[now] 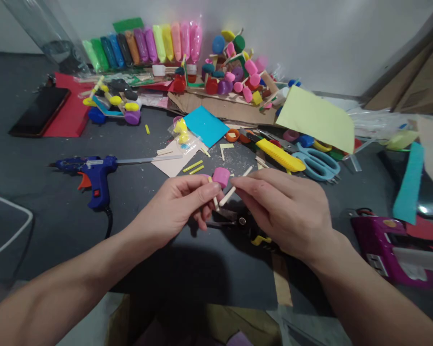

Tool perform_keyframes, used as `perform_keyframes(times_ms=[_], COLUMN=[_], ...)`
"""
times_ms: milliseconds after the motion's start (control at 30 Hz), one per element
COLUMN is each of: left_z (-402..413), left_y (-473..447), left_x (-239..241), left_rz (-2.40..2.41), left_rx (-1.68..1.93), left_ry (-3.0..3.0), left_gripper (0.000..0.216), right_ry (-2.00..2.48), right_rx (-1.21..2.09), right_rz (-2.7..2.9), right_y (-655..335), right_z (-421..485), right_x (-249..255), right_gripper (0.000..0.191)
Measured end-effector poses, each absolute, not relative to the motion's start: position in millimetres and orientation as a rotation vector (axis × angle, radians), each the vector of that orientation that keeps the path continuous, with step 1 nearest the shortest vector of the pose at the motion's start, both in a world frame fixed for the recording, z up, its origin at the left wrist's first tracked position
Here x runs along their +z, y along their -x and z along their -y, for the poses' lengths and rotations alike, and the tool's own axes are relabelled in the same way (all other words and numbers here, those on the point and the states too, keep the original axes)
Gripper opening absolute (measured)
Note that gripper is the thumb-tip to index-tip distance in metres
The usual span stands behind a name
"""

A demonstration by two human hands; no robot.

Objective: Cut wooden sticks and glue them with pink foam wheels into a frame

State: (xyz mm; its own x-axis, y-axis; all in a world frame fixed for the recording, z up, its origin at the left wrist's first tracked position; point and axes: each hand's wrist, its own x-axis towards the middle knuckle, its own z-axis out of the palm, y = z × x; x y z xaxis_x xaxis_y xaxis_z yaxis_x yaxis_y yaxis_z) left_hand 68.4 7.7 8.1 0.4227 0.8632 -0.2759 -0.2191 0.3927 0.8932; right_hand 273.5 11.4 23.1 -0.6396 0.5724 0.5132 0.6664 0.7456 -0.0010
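Note:
My left hand [197,194] is closed, thumb against fingers, on a short pale wooden stick [215,199] with a yellowish end. In a pinch of my right hand [292,206] is a longer white stick [228,196], slanting up to the right. The lower tip of that stick comes close to the short one; whether they touch I cannot tell. Just beyond my left fingertips is a pink round piece [221,177]; whether it is held or lies on the table is unclear. Beneath my hands lies a black-and-yellow cutting tool [242,221], partly hidden by my right hand.
A blue glue gun [99,178] lies left with a glue stick in it. Right of centre are a yellow box cutter [279,154] and blue-handled scissors [315,161]. A small toy car [111,105], clay packets [140,44] and a purple tape dispenser [377,250] surround the work area.

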Motion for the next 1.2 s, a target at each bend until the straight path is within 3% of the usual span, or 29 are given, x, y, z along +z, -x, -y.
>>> perform_keyframes(times_ms=[100, 200, 333, 500, 667, 800, 1200], left_z=[-2.3, 4.6, 8.3, 4.2, 3.3, 4.5, -4.4], left_y=[-68.5, -68.1, -67.1, -63.4, -56.8, -54.8, -51.6], left_x=[13.2, 15.8, 15.5, 18.2, 21.3, 16.2, 15.3], left_rz=[-0.981, -0.928, -0.901, -0.919, -0.917, -0.76, -0.802], left_rx=[1.103, 1.266, 1.287, 1.325, 1.466, 1.48, 1.606], left_ry=[-1.148, -1.372, -1.521, -1.577, -1.556, -1.545, -1.834], left_gripper=[0.013, 0.015, 0.02, 0.013, 0.017, 0.018, 0.015], right_ry=[1.032, 1.061, 1.032, 1.01, 1.312, 1.306, 1.154], right_rx=[-0.202, -0.017, 0.293, 0.447, 0.211, -0.041, -0.219], right_rz=[2.402, 2.408, 2.382, 2.405, 2.638, 2.79, 2.805], right_y=[-273.1, -268.5, -255.1, -246.3, -288.4, -339.1, -339.0], right_z=[-6.7, 1.8, 11.6, 11.2, 11.4, 24.2, 30.1], right_x=[36.1, 48.7, 50.2, 45.1, 32.6, 9.1, 1.9], right_gripper=[0.014, 0.021, 0.022, 0.024, 0.022, 0.067, 0.055])
